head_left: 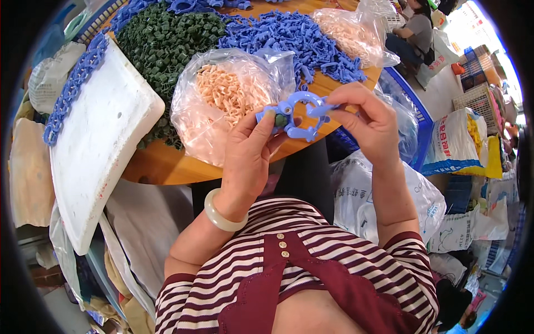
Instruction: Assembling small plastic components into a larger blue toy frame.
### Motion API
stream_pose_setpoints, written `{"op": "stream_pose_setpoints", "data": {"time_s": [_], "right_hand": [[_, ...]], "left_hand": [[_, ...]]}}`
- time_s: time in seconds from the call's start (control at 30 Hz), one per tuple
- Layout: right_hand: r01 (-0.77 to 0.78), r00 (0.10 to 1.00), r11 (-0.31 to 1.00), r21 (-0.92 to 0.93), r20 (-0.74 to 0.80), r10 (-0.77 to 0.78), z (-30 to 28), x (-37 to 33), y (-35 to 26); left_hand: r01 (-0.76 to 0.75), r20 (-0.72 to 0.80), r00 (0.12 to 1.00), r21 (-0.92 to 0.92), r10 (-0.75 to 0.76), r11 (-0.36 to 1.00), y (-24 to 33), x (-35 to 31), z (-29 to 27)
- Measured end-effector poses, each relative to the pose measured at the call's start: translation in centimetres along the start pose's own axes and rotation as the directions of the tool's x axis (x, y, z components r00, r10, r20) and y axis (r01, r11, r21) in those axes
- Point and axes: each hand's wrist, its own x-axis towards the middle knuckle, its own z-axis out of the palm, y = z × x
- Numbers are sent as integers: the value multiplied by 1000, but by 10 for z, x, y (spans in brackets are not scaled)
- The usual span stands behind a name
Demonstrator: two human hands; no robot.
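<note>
**Head view: blue clip between both my hands**

Head camera, left to right: a white foam board (pixel 100 145) lies at frame left. At centre, my left hand (pixel 247 156) pinches the light-blue curved plastic clip (pixel 297 114), thumb against its small green insert (pixel 281 119). My right hand (pixel 367 119) grips its right end with fingertips. It looks light, stiff, slightly slippery; best held by the rims.

Round wooden table (pixel 167 167), white foam board (pixel 100 139), stacked crates (pixel 478 100) & sacks (pixel 453 139), bright daylight top right.
</note>
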Motion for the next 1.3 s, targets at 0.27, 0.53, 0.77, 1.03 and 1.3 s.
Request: {"op": "stream_pose_setpoints", "data": {"time_s": [0.27,0.53,0.77,1.03,1.3], "right_hand": [[287,953,907,-309,185,-238,10,6,-7],[284,954,893,-350,195,-227,11,4,-8],[332,931,876,-349,269,-245,4,12,-10],[291,938,897,-332,286,-198,3,15,-8],[150,960,935,-321,273,-60,9,14,-3]], "left_hand": [[-36,39,999,37,35,999,-2,-7,0],[-68,50,997,48,65,997,-3,-9,-1],[-109,39,994,94,105,990,-5,-10,0],[-128,85,990,159,116,979,-9,-11,-2],[-108,38,994,111,104,988,-11,-11,0]]}}
